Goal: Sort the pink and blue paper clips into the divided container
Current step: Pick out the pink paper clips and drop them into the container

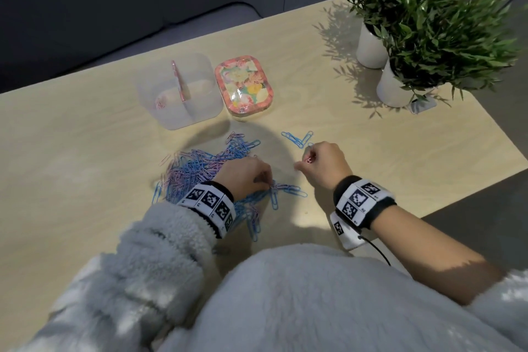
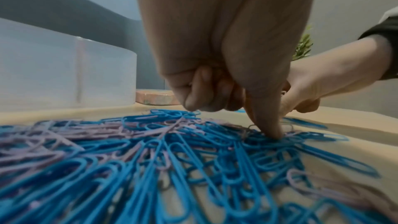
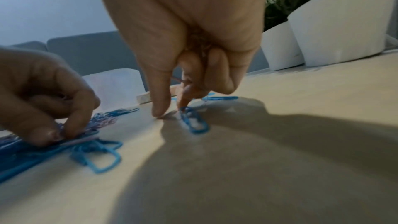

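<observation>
A mixed pile of pink and blue paper clips point(image 1: 211, 174) lies in front of the clear divided container point(image 1: 178, 91). A few pink clips point(image 1: 160, 103) sit in the container's left compartment. My left hand point(image 1: 264, 180) rests on the pile's right edge, fingers curled; its thumb point(image 2: 273, 132) digs into the clips, and thumb and finger pinch a pink clip point(image 3: 79, 140). My right hand point(image 1: 306, 161) is to the right of the pile and holds pink clips point(image 3: 183, 81) in its curled fingers. Its fingertip point(image 3: 183, 103) touches a loose blue clip point(image 3: 193, 122).
A floral tin lid point(image 1: 244, 86) lies right of the container. A few blue clips point(image 1: 297, 138) lie apart just beyond my right hand. Two potted plants in white pots point(image 1: 371, 46) point(image 1: 397, 88) stand at the far right. The table edge point(image 1: 457, 203) runs close on the right.
</observation>
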A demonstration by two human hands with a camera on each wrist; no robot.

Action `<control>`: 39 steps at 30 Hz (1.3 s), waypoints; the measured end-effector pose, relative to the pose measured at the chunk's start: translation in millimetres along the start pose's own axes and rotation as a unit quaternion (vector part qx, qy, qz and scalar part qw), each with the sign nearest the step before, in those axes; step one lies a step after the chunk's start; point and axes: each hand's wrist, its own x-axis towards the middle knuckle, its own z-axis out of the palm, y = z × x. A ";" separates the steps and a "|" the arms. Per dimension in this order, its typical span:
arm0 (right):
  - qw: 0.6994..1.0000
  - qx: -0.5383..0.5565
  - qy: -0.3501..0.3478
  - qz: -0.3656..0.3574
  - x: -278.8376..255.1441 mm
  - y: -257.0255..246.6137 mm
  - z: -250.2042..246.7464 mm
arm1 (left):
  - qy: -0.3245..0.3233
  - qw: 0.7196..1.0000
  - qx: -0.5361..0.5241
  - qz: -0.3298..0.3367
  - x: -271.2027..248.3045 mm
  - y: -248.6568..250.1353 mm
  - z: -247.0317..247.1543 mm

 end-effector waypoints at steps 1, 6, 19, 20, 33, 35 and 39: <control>1.000 -0.003 -0.005 0.003 2.4 -4.6 1.9 | 0.015 1.000 -0.005 0.003 0.5 1.9 -0.3; 0.996 -0.025 -0.086 -0.026 14.8 -21.8 -2.4 | 0.087 0.983 -0.152 -0.047 -10.0 -1.9 -8.1; 0.938 -0.050 -0.127 -0.319 62.0 -247.2 -17.9 | 0.236 0.864 -0.404 -0.186 -75.9 -68.3 -6.1; 0.935 -0.061 -0.129 -0.324 67.9 -266.0 -9.8 | 0.244 0.866 -0.394 -0.188 -79.6 -69.9 -8.4; 0.926 0.077 -0.231 -0.287 93.8 -284.9 21.8 | 0.332 0.867 -0.199 -0.312 -50.5 -96.3 -111.0; 0.923 0.129 -0.240 -0.270 93.1 -282.4 21.9 | 0.324 0.872 -0.163 -0.329 -35.5 -101.3 -126.9; 0.929 0.195 -0.189 -0.251 90.5 -274.4 15.0 | 0.309 0.882 -0.127 -0.332 -13.0 -105.8 -143.0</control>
